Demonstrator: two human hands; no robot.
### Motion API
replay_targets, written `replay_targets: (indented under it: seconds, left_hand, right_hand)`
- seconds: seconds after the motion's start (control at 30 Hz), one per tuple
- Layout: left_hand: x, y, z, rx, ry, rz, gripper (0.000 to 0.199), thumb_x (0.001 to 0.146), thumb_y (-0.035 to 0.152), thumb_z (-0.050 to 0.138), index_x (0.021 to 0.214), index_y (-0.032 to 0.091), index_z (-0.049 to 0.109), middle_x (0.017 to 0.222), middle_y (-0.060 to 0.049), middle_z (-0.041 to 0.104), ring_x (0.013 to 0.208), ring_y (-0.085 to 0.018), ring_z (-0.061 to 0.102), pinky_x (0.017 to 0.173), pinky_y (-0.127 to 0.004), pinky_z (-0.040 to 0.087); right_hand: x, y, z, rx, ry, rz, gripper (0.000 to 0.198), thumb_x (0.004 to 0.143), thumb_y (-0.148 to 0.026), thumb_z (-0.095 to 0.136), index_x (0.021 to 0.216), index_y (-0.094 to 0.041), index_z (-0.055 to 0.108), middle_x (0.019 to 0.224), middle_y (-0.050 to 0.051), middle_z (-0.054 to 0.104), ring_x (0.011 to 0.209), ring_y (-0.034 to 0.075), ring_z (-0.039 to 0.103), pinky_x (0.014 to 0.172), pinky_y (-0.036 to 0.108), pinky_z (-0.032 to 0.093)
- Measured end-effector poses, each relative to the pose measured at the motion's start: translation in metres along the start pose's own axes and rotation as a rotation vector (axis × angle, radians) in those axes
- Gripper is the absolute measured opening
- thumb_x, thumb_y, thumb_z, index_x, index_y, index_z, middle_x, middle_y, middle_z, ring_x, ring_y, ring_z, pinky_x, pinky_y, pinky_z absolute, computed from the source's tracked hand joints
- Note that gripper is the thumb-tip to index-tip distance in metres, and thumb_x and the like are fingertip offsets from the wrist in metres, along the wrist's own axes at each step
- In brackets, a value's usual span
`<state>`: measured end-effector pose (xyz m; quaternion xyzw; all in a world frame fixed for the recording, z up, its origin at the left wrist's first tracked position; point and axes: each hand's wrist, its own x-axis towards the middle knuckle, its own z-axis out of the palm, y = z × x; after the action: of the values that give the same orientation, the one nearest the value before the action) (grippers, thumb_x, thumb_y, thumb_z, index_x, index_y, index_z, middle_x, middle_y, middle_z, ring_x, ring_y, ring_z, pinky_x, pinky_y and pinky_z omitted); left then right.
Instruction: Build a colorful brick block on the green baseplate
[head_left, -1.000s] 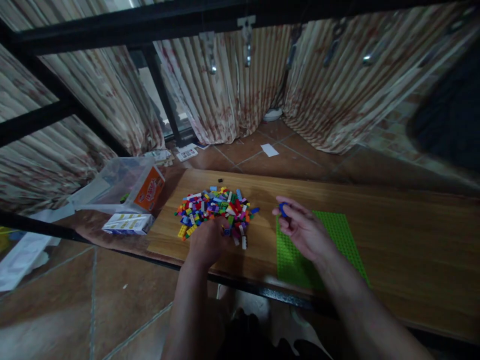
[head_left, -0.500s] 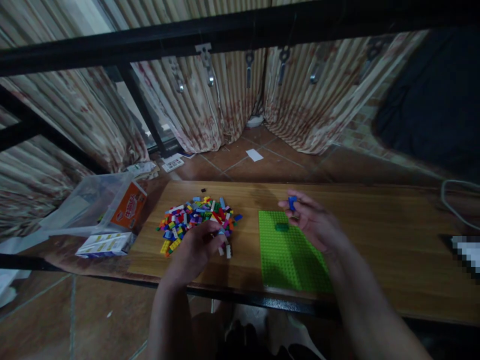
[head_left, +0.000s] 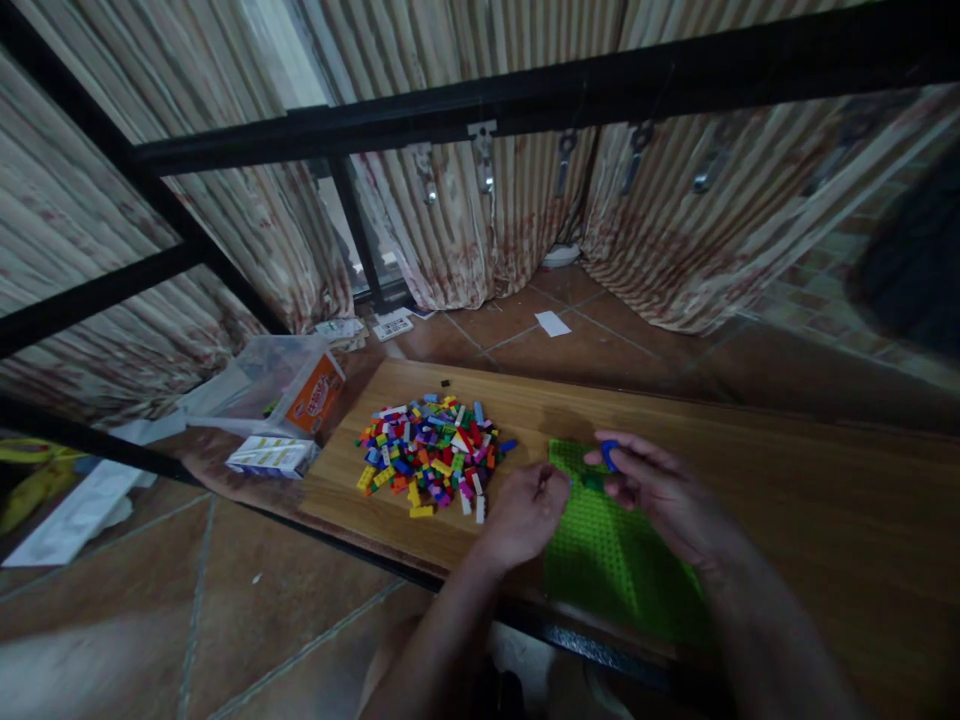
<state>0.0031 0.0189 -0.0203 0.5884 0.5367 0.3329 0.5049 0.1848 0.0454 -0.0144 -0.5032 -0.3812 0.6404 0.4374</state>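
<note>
My right hand (head_left: 664, 490) pinches a blue toy brick (head_left: 609, 456) between thumb and fingers, just above the green baseplate (head_left: 600, 560). A dark green brick (head_left: 592, 482) sits near the plate's far edge, partly behind the right fingers. At the left edge of the plate is my left hand (head_left: 529, 508), its fingers closed in a pinch. What they hold, if anything, is mostly hidden; a pale bit shows at the fingertips. Left of that hand a heap of mixed coloured bricks (head_left: 427, 450) lies on the wooden table (head_left: 810, 500).
Beyond the table's left end stand a clear plastic bin (head_left: 262, 385) with an orange label and a small white box (head_left: 271, 456). A black metal bar (head_left: 525, 100) with hanging hooks crosses in front of the curtains (head_left: 465, 240). One small black brick (head_left: 445, 383) lies behind the heap.
My left hand has moved right, from the brick heap to the baseplate's edge. My right hand still holds the blue brick, now turned. The view has swung left.
</note>
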Motion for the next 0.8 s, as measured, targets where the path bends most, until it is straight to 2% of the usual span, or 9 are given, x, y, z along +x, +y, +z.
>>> replay_targets:
  seconds: [0.13, 0.23, 0.33, 0.43, 0.5, 0.57, 0.67, 0.8]
  left_hand:
    - [0.004, -0.001, 0.000, 0.024, 0.059, 0.025, 0.031, 0.089, 0.033, 0.038, 0.062, 0.019, 0.043, 0.058, 0.004, 0.040, 0.057, -0.011, 0.042, 0.053, -0.024, 0.030]
    - [0.006, 0.000, 0.002, 0.001, 0.087, 0.015, 0.031, 0.088, 0.033, 0.038, 0.060, 0.020, 0.041, 0.058, 0.004, 0.038, 0.057, -0.010, 0.041, 0.053, -0.025, 0.029]
    - [0.007, 0.002, 0.005, -0.048, 0.112, -0.008, 0.033, 0.088, 0.034, 0.040, 0.058, 0.020, 0.040, 0.055, 0.005, 0.036, 0.054, -0.010, 0.038, 0.052, -0.025, 0.028]
    - [0.007, 0.001, 0.006, -0.135, 0.071, -0.002, 0.037, 0.089, 0.040, 0.041, 0.060, 0.019, 0.044, 0.054, 0.005, 0.037, 0.052, -0.009, 0.039, 0.052, -0.024, 0.030]
    - [0.008, 0.000, 0.006, -0.212, 0.003, -0.014, 0.038, 0.089, 0.045, 0.043, 0.062, 0.019, 0.047, 0.054, 0.005, 0.041, 0.051, -0.009, 0.041, 0.052, -0.023, 0.033]
    - [0.009, -0.002, 0.006, -0.281, -0.068, -0.028, 0.039, 0.089, 0.048, 0.044, 0.064, 0.018, 0.050, 0.055, 0.004, 0.045, 0.050, -0.009, 0.044, 0.052, -0.023, 0.035]
    - [0.010, -0.003, 0.005, -0.366, -0.138, -0.015, 0.040, 0.088, 0.052, 0.046, 0.067, 0.018, 0.052, 0.057, 0.004, 0.047, 0.050, -0.008, 0.044, 0.051, -0.022, 0.036]
    - [0.011, -0.003, 0.005, -0.439, -0.156, -0.010, 0.043, 0.086, 0.056, 0.049, 0.068, 0.018, 0.052, 0.057, 0.004, 0.047, 0.048, -0.007, 0.042, 0.049, -0.021, 0.035]
  right_hand:
    - [0.000, 0.005, -0.001, -0.073, 0.007, -0.014, 0.043, 0.070, -0.046, 0.078, 0.103, -0.022, 0.066, 0.083, 0.003, 0.069, 0.054, 0.009, 0.052, 0.046, 0.021, 0.034]
    - [-0.001, 0.009, 0.001, -0.158, -0.031, -0.014, 0.034, 0.073, -0.051, 0.075, 0.086, -0.020, 0.064, 0.072, 0.000, 0.063, 0.050, 0.007, 0.047, 0.044, 0.020, 0.032]
    - [-0.002, 0.013, 0.003, -0.239, -0.083, -0.035, 0.036, 0.077, -0.053, 0.070, 0.073, -0.019, 0.059, 0.060, -0.003, 0.052, 0.048, 0.007, 0.041, 0.043, 0.020, 0.030]
    - [-0.002, 0.016, 0.004, -0.305, -0.122, -0.050, 0.035, 0.077, -0.053, 0.070, 0.090, -0.022, 0.063, 0.057, -0.005, 0.047, 0.049, 0.008, 0.040, 0.044, 0.021, 0.031]
    - [-0.003, 0.017, 0.003, -0.363, -0.176, -0.050, 0.042, 0.078, -0.053, 0.070, 0.107, -0.023, 0.063, 0.060, -0.005, 0.050, 0.052, 0.009, 0.041, 0.045, 0.022, 0.032]
    - [-0.003, 0.017, 0.003, -0.417, -0.228, -0.058, 0.046, 0.078, -0.052, 0.069, 0.115, -0.025, 0.063, 0.067, -0.002, 0.056, 0.055, 0.011, 0.044, 0.047, 0.023, 0.034]
    - [-0.004, 0.016, 0.004, -0.473, -0.250, -0.110, 0.042, 0.079, -0.050, 0.068, 0.114, -0.027, 0.066, 0.074, 0.000, 0.063, 0.060, 0.013, 0.049, 0.051, 0.025, 0.039]
    - [-0.005, 0.013, 0.003, -0.510, -0.233, -0.189, 0.037, 0.079, -0.051, 0.068, 0.109, -0.028, 0.069, 0.071, 0.000, 0.064, 0.061, 0.015, 0.052, 0.054, 0.026, 0.043]
